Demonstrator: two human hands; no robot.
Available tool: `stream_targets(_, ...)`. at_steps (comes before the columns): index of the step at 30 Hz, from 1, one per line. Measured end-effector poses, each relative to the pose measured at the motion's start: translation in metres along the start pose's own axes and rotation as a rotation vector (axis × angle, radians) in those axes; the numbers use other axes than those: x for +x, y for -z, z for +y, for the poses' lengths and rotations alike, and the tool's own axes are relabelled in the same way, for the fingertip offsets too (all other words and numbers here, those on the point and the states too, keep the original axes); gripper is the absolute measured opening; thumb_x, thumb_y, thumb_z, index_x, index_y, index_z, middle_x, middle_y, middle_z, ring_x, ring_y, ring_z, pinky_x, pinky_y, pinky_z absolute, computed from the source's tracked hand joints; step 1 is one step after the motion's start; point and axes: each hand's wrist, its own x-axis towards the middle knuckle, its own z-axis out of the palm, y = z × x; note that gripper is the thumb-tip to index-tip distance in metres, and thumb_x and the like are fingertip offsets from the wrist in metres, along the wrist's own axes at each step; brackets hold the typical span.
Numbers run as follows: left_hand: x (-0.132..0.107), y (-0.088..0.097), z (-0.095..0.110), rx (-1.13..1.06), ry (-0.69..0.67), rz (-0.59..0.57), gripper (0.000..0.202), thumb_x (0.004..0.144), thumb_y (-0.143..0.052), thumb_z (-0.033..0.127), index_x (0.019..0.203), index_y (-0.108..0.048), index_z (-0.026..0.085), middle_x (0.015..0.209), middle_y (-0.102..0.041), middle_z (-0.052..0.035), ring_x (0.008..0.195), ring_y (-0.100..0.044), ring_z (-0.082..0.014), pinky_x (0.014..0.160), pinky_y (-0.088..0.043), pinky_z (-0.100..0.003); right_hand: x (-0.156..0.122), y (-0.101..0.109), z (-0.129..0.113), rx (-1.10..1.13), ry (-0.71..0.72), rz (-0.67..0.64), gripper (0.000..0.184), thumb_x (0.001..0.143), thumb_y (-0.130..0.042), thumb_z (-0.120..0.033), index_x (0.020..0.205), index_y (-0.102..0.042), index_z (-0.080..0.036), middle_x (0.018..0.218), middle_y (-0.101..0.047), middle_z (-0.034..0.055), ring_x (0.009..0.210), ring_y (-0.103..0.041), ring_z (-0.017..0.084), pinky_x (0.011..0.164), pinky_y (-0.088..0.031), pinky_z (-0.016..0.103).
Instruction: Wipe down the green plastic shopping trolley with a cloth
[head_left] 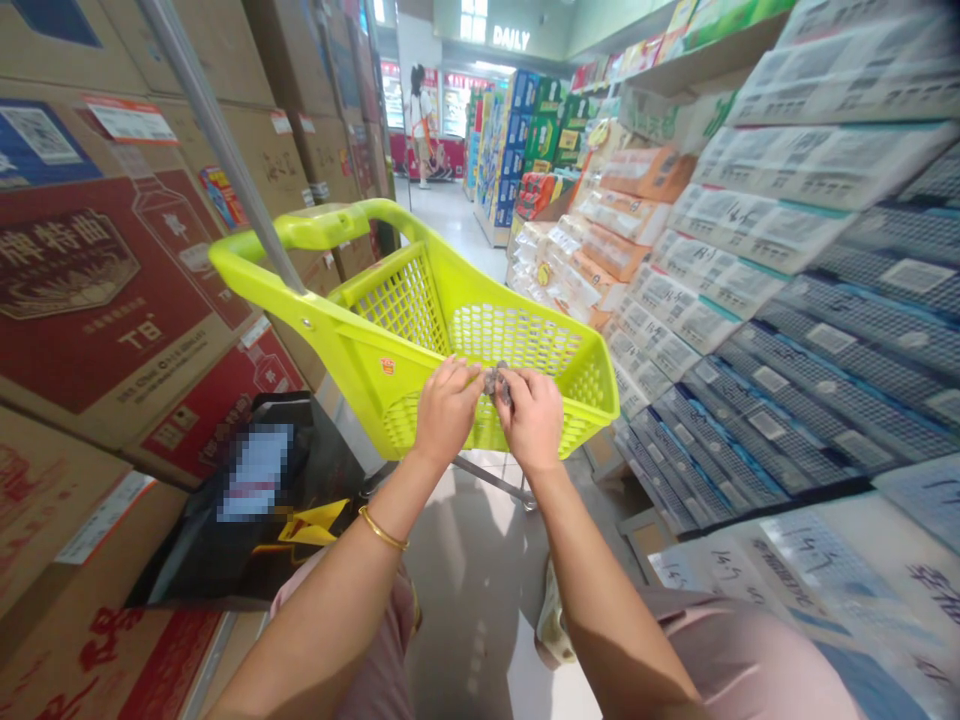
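Left hand (pixel 448 405): grip nearly closed, pinching the grey object (pixel 496 381)
Right hand (pixel 536 415): grip likewise, from the right
Grey object: between both hands, near side of the cart (pixel 337 345); two-sided pinch probably steadies it

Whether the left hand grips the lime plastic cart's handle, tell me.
No, the left hand touches a small lumpy grey object instead.

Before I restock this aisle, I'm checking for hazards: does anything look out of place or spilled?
Nothing looks spilled. The black bag stands out: soft and uneven beside the squared-off cartons. The left hand and right hand hold a small grey thing that looks crumpled; I can't tell what it is.
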Motion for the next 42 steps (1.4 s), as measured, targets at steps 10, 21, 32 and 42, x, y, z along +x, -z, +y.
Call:
stream_targets(10, -0.001, 0.002, -0.009, -0.035, -0.04, -0.035, 0.027, 0.092, -0.048, 0.017, 0.112, -0.065, 0.022, 0.107, -0.069, -0.0043, 0.108, -0.059, -0.0183, 0.101, -0.045, -0.036, -0.023, 0.027, 0.045, -0.016, -0.091, 0.076, 0.024, 0.088, -0.052, -0.032, 0.101, -0.068, -0.019, 0.094, -0.066, 0.0078, 0.091, -0.056, 0.019, 0.082, -0.045, 0.033)
stream_targets(21, 0.002, 0.014, -0.038, -0.035, 0.053, 0.094, 0.022, 0.094, -0.046, 0.024, 0.103, -0.066, 0.02, 0.1, -0.066, -0.004, 0.102, -0.058, -0.0178, 0.106, -0.041, -0.043, -0.016, 0.033, 0.038, -0.087, -0.203, 0.101, 0.02, 0.086, -0.052, -0.031, 0.087, -0.067, -0.017, 0.086, -0.065, 0.0082, 0.083, -0.055, 0.02, 0.078, -0.042, 0.034)
stream_targets(32, 0.001, 0.013, -0.027, -0.082, 0.101, 0.11, 0.022, 0.092, -0.045, 0.016, 0.102, -0.066, 0.019, 0.101, -0.067, -0.0041, 0.104, -0.058, -0.0177, 0.108, -0.04, -0.043, 0.013, -0.006, -0.039, -0.056, -0.184, 0.036, 0.028, 0.092, -0.043, -0.034, 0.097, -0.066, -0.018, 0.095, -0.063, 0.0111, 0.088, -0.05, 0.022, 0.078, -0.036, 0.035)
stream_targets(42, 0.0, 0.018, -0.032, -0.038, 0.084, 0.055, 0.023, 0.091, -0.047, 0.015, 0.105, -0.065, 0.02, 0.105, -0.067, -0.0037, 0.108, -0.058, -0.0175, 0.108, -0.041, -0.042, 0.003, -0.008, -0.027, -0.01, 0.019, -0.053, 0.031, 0.087, -0.052, -0.028, 0.116, -0.061, -0.024, 0.11, -0.061, 0.0091, 0.099, -0.051, 0.021, 0.083, -0.041, 0.034)
